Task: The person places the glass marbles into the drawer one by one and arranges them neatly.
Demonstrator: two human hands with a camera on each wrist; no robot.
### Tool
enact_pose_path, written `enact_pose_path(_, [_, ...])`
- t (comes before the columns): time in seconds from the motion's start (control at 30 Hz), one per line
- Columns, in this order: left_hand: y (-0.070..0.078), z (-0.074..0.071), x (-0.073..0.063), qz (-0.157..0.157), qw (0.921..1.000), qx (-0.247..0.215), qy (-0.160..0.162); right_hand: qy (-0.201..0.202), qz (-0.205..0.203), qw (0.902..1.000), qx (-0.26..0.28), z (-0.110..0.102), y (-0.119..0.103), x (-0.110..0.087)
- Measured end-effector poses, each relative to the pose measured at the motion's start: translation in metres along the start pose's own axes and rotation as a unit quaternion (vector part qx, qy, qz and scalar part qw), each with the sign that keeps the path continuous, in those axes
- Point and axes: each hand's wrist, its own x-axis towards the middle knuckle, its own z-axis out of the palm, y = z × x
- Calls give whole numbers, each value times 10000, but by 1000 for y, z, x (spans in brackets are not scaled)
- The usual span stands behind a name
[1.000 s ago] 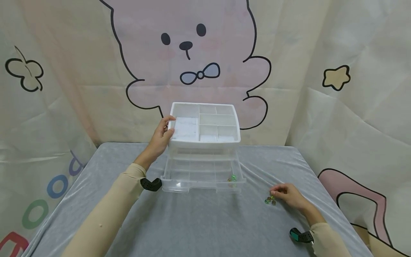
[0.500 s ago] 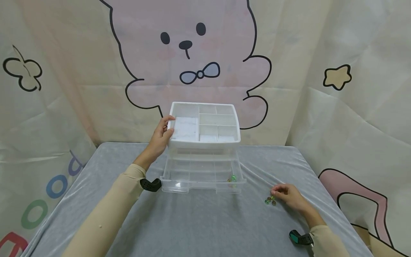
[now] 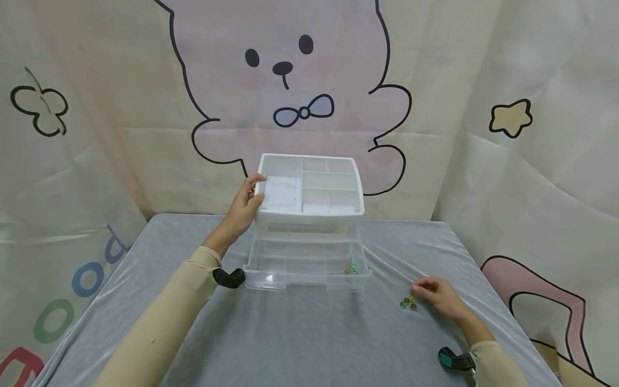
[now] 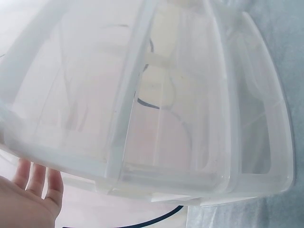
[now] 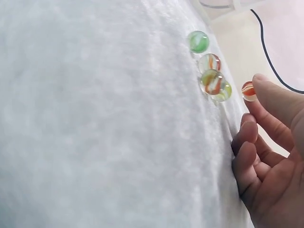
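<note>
My left hand (image 3: 240, 209) grips the left edge of a white compartment tray (image 3: 309, 215) that tops a clear plastic drawer box. Below it, a clear drawer (image 3: 304, 280) sticks out toward me, with a few green and amber marbles (image 3: 353, 269) at its right. In the left wrist view, the box's translucent side (image 4: 90, 80) hides part of the hand's fingers. To the right of the box, my right hand (image 3: 442, 298) pinches a red-swirled marble (image 5: 248, 91) between thumb and index finger. Several loose marbles (image 5: 212, 81), green, orange-striped and yellowish, lie close beside it on the cloth.
A grey-blue cloth (image 3: 300, 338) with some creases covers the table. Behind the box hangs a curtain (image 3: 333, 59) printed with a bear; printed curtains also flank both sides. Black bands (image 3: 228, 278) are on both wrists.
My right hand has shifted very slightly to the right, away from the loose marbles. My left hand keeps its grip on the tray, and the box stays where it was.
</note>
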Motion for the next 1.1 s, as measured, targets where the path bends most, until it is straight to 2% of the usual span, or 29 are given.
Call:
enact_pose_path(0.1, [0,2,0,27,10000,-15,-7,-67,378,9992,65,-5,-2,-2])
enact_pose_path(0.17, [0,3,0,49,10000,-37,-5,-104,462,9988,118,-8,-5,-2])
enact_pose_path(0.37, [1,3,0,87,9999,-34,45,-136,197,9993,274,-14,-16,3])
enact_pose_path(0.53, [1,1,1,63,10000,6,36,-57,222,9997,113,-12,-29,7])
enact_pose_path(0.67, [1,0,1,31,10000,25,-18,6,-8,10000,-14,-10,-42,7])
enact_pose_path(1.1, [0,0,0,21,10000,86,4,165,-1008,9946,177,2,-74,9])
